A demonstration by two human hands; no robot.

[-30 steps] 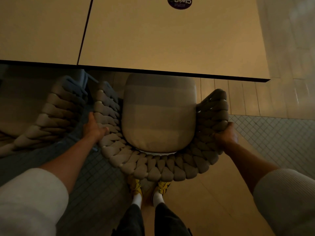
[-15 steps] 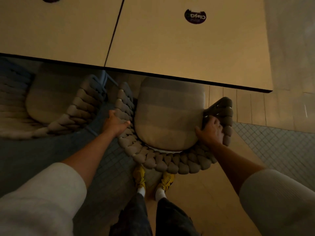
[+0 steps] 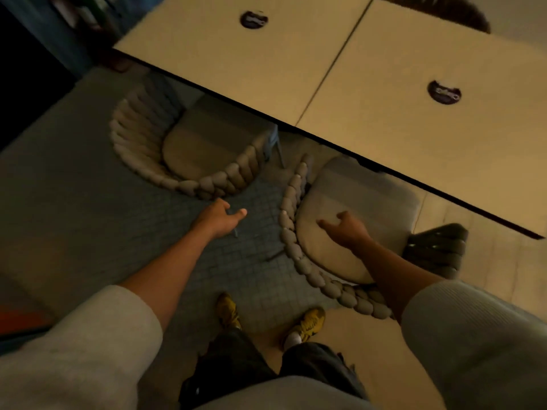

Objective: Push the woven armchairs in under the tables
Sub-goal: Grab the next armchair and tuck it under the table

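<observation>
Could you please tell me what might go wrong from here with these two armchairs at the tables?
1. The left armchair looks skewed to the table edge; a one-sided push from the left hand might twist it instead of sliding it under.
2. Its near arm lies close to the right armchair, so the woven arms could snag.
3. A yellow shoe stands near that chair's back while the right hand hovers above its cushion: a stumble is possible.

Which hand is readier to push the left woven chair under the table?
Left, probably: the left hand hovers open beside the left armchair, near its woven back, while the right hand is over the right armchair.
</observation>
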